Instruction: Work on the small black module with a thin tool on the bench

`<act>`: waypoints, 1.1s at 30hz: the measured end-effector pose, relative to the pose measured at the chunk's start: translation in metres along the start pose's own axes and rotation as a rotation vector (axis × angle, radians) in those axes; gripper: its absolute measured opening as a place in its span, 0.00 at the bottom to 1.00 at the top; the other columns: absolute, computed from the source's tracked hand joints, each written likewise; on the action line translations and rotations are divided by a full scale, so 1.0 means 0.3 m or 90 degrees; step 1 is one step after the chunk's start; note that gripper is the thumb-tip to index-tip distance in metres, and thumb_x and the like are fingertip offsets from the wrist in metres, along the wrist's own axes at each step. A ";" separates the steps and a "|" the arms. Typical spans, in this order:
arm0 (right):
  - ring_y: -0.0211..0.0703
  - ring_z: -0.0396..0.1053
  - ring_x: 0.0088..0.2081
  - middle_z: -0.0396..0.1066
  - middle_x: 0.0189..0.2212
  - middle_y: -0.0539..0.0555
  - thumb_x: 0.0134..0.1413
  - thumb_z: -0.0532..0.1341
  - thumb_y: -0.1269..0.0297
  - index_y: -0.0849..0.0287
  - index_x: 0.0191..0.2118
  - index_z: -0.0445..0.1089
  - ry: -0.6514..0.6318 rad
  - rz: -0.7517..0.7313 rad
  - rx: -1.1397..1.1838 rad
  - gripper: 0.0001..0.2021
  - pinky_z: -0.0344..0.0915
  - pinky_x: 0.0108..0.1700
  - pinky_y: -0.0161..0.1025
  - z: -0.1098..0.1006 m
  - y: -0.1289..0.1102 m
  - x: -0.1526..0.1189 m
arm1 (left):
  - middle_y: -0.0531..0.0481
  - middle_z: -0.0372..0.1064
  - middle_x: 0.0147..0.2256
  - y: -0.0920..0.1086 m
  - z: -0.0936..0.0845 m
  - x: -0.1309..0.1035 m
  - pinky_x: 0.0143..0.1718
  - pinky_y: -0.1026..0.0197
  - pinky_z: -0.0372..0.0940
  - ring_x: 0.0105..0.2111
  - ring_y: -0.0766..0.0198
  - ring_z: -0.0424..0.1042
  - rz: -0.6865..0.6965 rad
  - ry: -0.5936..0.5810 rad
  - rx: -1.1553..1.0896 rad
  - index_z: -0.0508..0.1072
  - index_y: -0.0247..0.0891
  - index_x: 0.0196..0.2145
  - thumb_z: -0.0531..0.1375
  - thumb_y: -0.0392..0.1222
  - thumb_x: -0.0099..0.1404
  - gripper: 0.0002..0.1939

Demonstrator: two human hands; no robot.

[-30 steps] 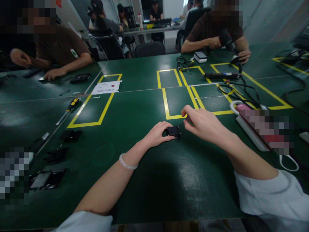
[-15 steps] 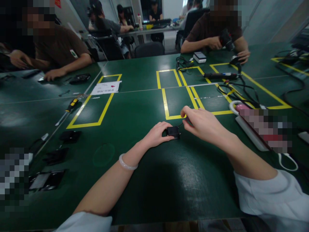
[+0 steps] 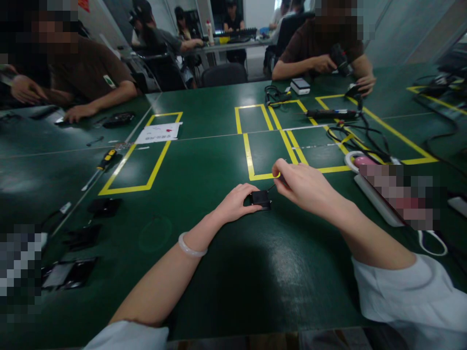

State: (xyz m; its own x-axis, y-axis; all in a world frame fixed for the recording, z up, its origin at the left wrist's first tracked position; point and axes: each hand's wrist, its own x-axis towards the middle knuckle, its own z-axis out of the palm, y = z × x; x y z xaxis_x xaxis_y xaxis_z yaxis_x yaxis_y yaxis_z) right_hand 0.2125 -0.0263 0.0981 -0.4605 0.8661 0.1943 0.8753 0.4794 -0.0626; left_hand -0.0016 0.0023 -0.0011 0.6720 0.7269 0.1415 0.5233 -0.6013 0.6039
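While left hand (image 3: 238, 203) clamps black box (image 3: 260, 198), right hand (image 3: 304, 183) right of box, grip together on thin dark rod (image 3: 271, 188), screwdriver (image 3: 108, 159) left of box

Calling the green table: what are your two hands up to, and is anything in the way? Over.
Left hand holding black block. Right hand pinching thin dark rod at block's far side; contact unclear. Screwdriver off left, out of the way.
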 end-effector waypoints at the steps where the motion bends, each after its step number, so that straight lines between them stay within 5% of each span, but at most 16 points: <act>1: 0.45 0.70 0.32 0.73 0.32 0.53 0.61 0.51 0.66 0.59 0.43 0.62 0.003 -0.003 0.008 0.07 0.54 0.33 0.38 -0.001 0.000 -0.001 | 0.46 0.68 0.47 0.000 0.000 0.000 0.49 0.54 0.62 0.47 0.55 0.66 0.002 0.002 0.000 0.67 0.40 0.49 0.61 0.52 0.63 0.20; 8: 0.46 0.70 0.30 0.73 0.29 0.53 0.64 0.50 0.59 0.58 0.41 0.63 -0.018 0.016 -0.017 0.10 0.52 0.32 0.38 0.000 -0.001 0.004 | 0.46 0.68 0.47 -0.005 0.004 -0.001 0.49 0.54 0.62 0.47 0.55 0.66 0.003 0.005 0.000 0.67 0.40 0.50 0.61 0.53 0.63 0.21; 33: 0.41 0.65 0.26 0.70 0.26 0.50 0.63 0.50 0.59 0.56 0.38 0.62 0.046 0.024 0.114 0.09 0.50 0.29 0.36 -0.020 0.015 -0.007 | 0.46 0.68 0.47 -0.005 -0.003 -0.004 0.49 0.55 0.62 0.47 0.55 0.66 0.013 0.004 -0.014 0.67 0.40 0.50 0.61 0.52 0.63 0.21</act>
State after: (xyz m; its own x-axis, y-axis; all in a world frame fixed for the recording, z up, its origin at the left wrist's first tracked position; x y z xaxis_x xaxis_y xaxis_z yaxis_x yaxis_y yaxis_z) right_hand 0.2183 -0.0266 0.1034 -0.4110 0.8745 0.2577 0.8484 0.4703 -0.2428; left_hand -0.0036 0.0026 -0.0015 0.6788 0.7170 0.1585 0.4983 -0.6083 0.6177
